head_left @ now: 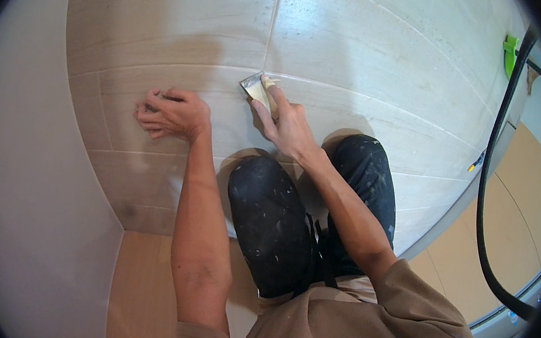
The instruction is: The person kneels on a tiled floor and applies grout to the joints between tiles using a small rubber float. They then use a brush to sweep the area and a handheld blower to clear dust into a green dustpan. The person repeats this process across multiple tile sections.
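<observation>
A wall of large beige tiles (360, 54) fills most of the view, its pale grout lines (273, 19) bending with the lens. To the left, a plain white wall (25, 210) meets the tiles at a corner, and a strip of tan floor (142, 287) shows below. On the right a thick black hose (486, 190) loops down past the edge of the tiling, with a bright green clip (510, 52) near its upper end and a small yellow-tipped item (475, 164) beside it lower down.

The person crouches close to the tiled wall, in a brown shirt (359, 327) and dark trousers (293, 204) flecked with pale spatter, both knees drawn up toward the tiles.

The right hand (287, 126) reaches up over the knee and holds a small putty knife (255, 89); its fingers (276, 98) are closed round the handle, the index finger laid along it. The metal blade rests against the tile right at the point where a vertical grout line meets a horizontal one.

The left hand (173, 114) lies well apart to the left, pressed against the tile just below the same horizontal grout line. Its fingers (147, 118) are curled and bunched together; something small and dark shows under them, too hidden to identify.
</observation>
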`<state>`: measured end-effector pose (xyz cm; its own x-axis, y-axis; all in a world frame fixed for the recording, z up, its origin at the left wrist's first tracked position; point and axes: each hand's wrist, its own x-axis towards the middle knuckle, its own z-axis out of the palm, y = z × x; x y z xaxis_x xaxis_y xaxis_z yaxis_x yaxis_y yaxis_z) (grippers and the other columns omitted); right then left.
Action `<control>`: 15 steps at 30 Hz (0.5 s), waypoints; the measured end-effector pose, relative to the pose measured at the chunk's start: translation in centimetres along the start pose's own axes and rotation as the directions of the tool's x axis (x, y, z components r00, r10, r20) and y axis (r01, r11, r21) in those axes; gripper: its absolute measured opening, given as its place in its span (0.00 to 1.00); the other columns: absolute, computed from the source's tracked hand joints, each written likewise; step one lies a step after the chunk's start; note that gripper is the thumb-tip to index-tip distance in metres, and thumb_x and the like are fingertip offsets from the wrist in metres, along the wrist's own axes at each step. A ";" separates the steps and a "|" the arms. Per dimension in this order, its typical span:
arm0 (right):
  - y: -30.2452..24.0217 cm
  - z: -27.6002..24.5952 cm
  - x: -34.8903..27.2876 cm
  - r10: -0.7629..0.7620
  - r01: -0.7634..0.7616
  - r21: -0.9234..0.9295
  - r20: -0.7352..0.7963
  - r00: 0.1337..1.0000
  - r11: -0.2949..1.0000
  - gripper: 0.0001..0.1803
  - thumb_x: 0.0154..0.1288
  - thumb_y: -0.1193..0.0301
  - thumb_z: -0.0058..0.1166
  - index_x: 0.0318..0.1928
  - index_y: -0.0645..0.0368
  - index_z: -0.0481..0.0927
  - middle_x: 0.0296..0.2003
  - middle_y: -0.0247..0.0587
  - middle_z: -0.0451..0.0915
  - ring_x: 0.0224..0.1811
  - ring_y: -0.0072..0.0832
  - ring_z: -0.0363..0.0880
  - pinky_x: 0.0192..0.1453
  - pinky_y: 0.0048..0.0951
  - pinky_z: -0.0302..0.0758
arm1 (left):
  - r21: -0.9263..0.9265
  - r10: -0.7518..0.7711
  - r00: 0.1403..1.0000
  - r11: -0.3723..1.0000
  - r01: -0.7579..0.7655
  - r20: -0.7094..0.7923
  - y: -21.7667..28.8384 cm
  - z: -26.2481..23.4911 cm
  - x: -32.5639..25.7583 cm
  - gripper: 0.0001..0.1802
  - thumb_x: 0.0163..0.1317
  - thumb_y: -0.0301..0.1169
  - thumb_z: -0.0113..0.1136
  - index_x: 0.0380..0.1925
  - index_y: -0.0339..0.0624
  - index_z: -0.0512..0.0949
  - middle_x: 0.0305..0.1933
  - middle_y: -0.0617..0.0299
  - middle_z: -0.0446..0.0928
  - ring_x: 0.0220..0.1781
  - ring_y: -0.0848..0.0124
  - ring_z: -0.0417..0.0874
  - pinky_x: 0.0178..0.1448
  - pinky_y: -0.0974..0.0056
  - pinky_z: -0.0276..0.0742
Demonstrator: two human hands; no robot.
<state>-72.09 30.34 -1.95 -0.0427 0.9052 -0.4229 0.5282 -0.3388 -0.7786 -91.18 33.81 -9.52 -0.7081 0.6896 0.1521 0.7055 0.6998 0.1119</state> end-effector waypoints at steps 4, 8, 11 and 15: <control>-0.3 0.1 -0.3 -0.022 0.022 -0.017 -0.024 0.999 1.000 0.27 0.73 0.68 0.60 0.66 0.70 0.70 0.26 0.68 0.81 0.28 0.61 0.84 0.33 0.52 0.77 | 0.009 0.036 0.998 0.999 -0.035 -0.052 -0.2 -0.1 -0.1 0.16 0.64 0.36 0.55 0.52 0.49 0.73 0.58 0.50 0.65 0.66 0.51 0.62 0.64 0.42 0.54; -0.2 0.5 0.0 -0.088 0.085 -0.065 -0.050 0.995 0.994 0.27 0.73 0.69 0.60 0.65 0.70 0.70 0.23 0.66 0.80 0.27 0.60 0.83 0.32 0.51 0.77 | -0.032 0.003 0.999 0.999 -0.004 -0.034 -0.3 0.2 0.1 0.16 0.64 0.36 0.56 0.51 0.50 0.73 0.59 0.51 0.65 0.66 0.51 0.62 0.63 0.42 0.55; 0.1 0.5 0.1 -0.078 0.076 -0.085 -0.017 0.997 0.993 0.27 0.72 0.68 0.60 0.65 0.71 0.71 0.23 0.65 0.80 0.26 0.61 0.83 0.32 0.51 0.78 | -0.038 0.009 0.999 0.999 -0.010 -0.034 -0.5 0.3 -0.1 0.16 0.64 0.36 0.55 0.51 0.50 0.73 0.60 0.51 0.65 0.66 0.51 0.63 0.64 0.42 0.55; -0.6 -0.2 0.2 -0.032 0.034 -0.100 0.023 0.999 0.994 0.27 0.72 0.65 0.62 0.63 0.71 0.72 0.24 0.63 0.81 0.24 0.55 0.84 0.31 0.49 0.78 | -0.064 -0.009 1.000 0.998 0.009 -0.001 -0.2 -0.1 0.1 0.16 0.65 0.36 0.54 0.52 0.49 0.73 0.61 0.50 0.65 0.66 0.51 0.62 0.64 0.41 0.55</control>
<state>-72.21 30.81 -1.47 -0.0793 0.9092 -0.4087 0.6084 -0.2807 -0.7423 -91.38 33.69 -9.47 -0.7141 0.6832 0.1524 0.6999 0.6922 0.1761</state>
